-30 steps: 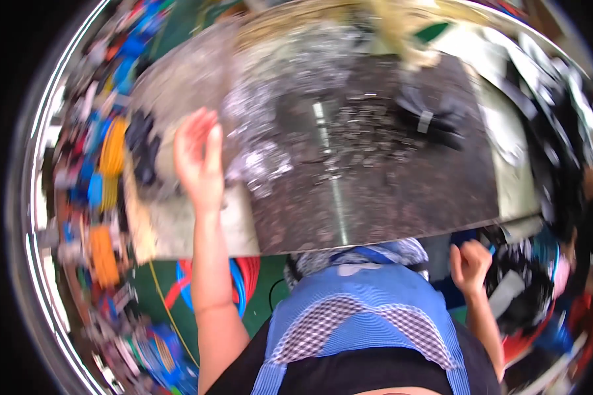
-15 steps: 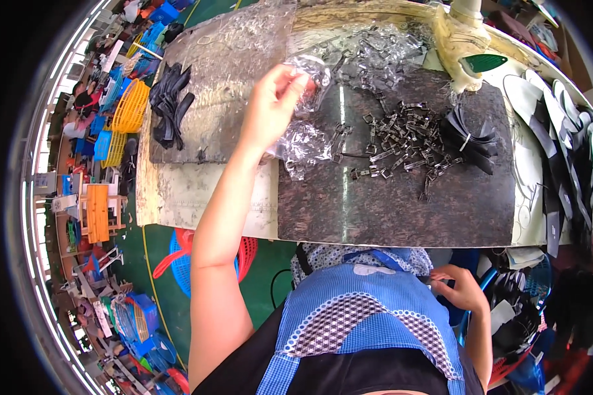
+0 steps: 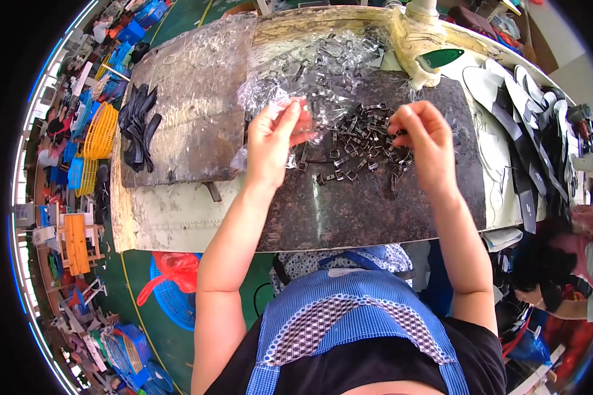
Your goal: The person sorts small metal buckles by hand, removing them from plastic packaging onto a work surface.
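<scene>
My left hand (image 3: 270,141) pinches a clear, crinkled plastic bag (image 3: 319,122) between thumb and fingers, above the worktable. Its film spreads from the fingertips towards the pile of small dark metal buckles (image 3: 359,141). At the right edge of that pile is my right hand (image 3: 427,139), thumb and fingers drawn together. Whatever lies between those fingertips is too small or hidden to make out. More clear plastic film with buckles in it (image 3: 329,62) lies behind the pile.
A bunch of black strips (image 3: 138,125) lies on the left board. At the back stands a yellowed post base (image 3: 415,49) with a green oval piece (image 3: 441,57). White and black shoe-part pieces (image 3: 501,112) line the right side. Another person (image 3: 573,263) is at the far right.
My right hand has risen from beside my apron to the buckle pile. My left hand stays on plastic film, now held lower and opened out. The view has shifted slightly.
</scene>
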`<control>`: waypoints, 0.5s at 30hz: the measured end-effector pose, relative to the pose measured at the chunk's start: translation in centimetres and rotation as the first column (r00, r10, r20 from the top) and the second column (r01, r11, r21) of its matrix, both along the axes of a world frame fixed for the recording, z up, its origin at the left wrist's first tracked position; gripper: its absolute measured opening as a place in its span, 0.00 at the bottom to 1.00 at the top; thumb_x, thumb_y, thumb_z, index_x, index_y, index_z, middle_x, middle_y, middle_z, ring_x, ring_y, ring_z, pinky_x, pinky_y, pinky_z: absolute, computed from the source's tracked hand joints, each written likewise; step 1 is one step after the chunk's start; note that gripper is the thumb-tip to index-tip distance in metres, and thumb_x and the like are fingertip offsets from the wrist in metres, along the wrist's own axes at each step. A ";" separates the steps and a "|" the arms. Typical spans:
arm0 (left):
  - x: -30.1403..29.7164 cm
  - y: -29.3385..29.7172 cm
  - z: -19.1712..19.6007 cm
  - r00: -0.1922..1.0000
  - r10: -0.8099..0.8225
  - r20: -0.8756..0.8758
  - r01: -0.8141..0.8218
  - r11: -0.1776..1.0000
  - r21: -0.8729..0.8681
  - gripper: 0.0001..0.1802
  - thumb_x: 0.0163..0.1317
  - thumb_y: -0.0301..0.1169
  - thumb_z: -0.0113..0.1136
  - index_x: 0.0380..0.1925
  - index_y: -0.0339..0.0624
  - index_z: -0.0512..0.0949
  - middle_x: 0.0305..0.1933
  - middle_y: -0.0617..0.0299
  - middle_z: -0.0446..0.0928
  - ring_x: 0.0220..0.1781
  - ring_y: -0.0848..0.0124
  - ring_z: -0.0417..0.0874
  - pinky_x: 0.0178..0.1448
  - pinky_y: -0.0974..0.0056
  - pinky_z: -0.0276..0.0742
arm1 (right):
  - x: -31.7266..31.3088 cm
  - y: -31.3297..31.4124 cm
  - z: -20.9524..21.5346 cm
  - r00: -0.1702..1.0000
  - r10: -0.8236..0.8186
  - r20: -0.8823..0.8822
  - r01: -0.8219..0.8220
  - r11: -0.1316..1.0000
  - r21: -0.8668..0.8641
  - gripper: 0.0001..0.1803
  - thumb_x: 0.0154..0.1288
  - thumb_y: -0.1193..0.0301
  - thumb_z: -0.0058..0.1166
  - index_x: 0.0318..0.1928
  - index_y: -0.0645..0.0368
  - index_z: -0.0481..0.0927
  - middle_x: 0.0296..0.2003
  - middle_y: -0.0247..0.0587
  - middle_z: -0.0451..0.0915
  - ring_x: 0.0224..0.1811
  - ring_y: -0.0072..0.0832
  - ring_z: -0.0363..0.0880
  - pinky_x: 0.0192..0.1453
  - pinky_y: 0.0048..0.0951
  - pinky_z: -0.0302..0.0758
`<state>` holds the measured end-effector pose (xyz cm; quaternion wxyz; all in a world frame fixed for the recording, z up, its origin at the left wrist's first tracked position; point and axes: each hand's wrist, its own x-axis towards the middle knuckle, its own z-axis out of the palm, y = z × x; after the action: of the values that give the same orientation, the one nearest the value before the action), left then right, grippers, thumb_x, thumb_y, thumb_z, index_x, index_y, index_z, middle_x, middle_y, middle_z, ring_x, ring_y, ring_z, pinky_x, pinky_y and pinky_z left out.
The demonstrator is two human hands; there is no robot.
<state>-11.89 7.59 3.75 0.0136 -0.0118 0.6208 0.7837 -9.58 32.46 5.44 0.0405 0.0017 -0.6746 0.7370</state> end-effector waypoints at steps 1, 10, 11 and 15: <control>0.0 -0.4 0.0 0.999 -0.032 0.030 0.032 0.999 -0.002 0.13 0.75 0.33 0.56 0.51 0.37 0.79 0.41 0.58 0.83 0.40 0.72 0.85 0.44 0.64 0.88 | -0.5 0.4 0.3 1.000 -0.008 -0.014 0.009 0.998 0.066 0.10 0.77 0.66 0.52 0.43 0.60 0.80 0.38 0.35 0.84 0.41 0.20 0.82 0.43 0.24 0.80; 2.6 3.5 -0.6 0.964 -0.267 0.013 0.263 0.956 0.126 0.16 0.75 0.34 0.55 0.56 0.36 0.76 0.47 0.55 0.83 0.49 0.68 0.85 0.55 0.60 0.85 | -1.3 -1.8 0.0 0.993 0.008 -0.118 0.010 0.988 0.155 0.07 0.71 0.72 0.60 0.40 0.64 0.80 0.31 0.31 0.83 0.35 0.16 0.80 0.38 0.20 0.76; 3.0 2.5 -0.6 0.944 -0.328 0.032 0.325 0.943 0.065 0.16 0.74 0.33 0.56 0.57 0.35 0.76 0.47 0.55 0.83 0.50 0.68 0.85 0.55 0.61 0.85 | -1.6 -1.4 0.8 0.987 -0.003 -0.163 0.056 0.947 0.317 0.07 0.69 0.73 0.60 0.39 0.65 0.80 0.33 0.35 0.83 0.36 0.19 0.81 0.39 0.23 0.77; 4.2 1.0 1.4 0.830 -0.553 0.069 0.510 0.703 -0.496 0.13 0.65 0.30 0.67 0.48 0.38 0.83 0.45 0.57 0.86 0.46 0.70 0.87 0.52 0.65 0.82 | -2.3 0.7 3.6 0.947 0.188 -0.259 0.037 0.739 0.672 0.07 0.63 0.74 0.62 0.37 0.66 0.82 0.37 0.41 0.83 0.38 0.29 0.83 0.44 0.29 0.80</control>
<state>-7.68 8.63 5.10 0.2091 0.1979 0.7769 0.5600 -11.90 33.19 9.04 0.1124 0.1592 -0.8782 0.4369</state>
